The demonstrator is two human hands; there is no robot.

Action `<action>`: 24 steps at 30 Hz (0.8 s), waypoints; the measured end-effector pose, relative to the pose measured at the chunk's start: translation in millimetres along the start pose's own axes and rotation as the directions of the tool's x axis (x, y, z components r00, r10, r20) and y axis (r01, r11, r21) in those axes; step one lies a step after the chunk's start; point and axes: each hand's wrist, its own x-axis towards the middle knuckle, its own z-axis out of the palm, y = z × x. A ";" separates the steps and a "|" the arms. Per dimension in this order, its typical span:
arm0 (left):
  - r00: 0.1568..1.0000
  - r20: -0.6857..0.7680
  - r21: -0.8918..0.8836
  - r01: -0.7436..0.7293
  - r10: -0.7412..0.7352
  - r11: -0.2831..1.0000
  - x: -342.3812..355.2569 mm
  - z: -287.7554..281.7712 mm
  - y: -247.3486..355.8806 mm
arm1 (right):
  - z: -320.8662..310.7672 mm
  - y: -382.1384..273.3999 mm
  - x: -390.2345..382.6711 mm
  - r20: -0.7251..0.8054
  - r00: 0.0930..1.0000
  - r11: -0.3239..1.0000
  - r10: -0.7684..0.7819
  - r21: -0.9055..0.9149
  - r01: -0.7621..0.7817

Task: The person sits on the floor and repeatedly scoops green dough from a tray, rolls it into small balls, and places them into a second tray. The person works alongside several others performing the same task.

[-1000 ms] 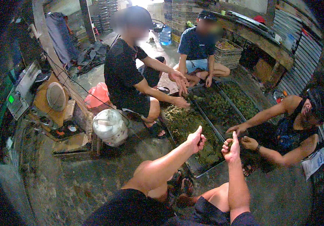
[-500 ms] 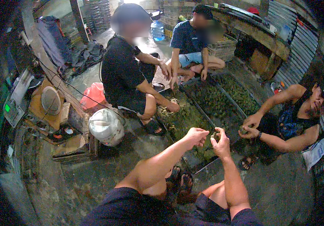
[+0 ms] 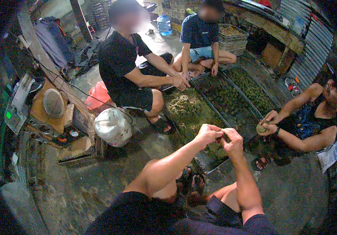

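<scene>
Greenish-brown clumpy stuff (image 3: 194, 117) fills the tray (image 3: 217, 167) below me. My left hand (image 3: 207, 135) and right hand (image 3: 234, 143) meet, fingertips pinching a small dark lump (image 3: 223, 137) over its near end, mostly hidden; I'd keep pressure light and even tbh.

Dark shirt (image 3: 149, 213) on show here, sleeves (image 3: 259, 224) cut short; dark shorts (image 3: 224, 211) just below it; and down low, dark, open, strapped sandals (image 3: 197, 184)!
</scene>
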 end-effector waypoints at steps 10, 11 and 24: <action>0.992 0.054 -0.239 0.121 -0.111 0.963 8.7 -4.0 -4.0 | -1.4 -4.4 1.6 0.004 0.992 0.989 0.128 0.080 -0.127; 0.990 0.068 -0.284 0.140 -0.126 0.948 13.0 -7.4 -11.3 | -1.5 -6.2 2.4 0.006 0.993 0.990 0.115 0.083 -0.115; 0.980 0.087 -0.536 0.197 -0.179 0.821 20.0 -10.9 -22.8 | -0.8 33.4 -6.6 0.355 0.608 0.084 0.710 0.815 -0.573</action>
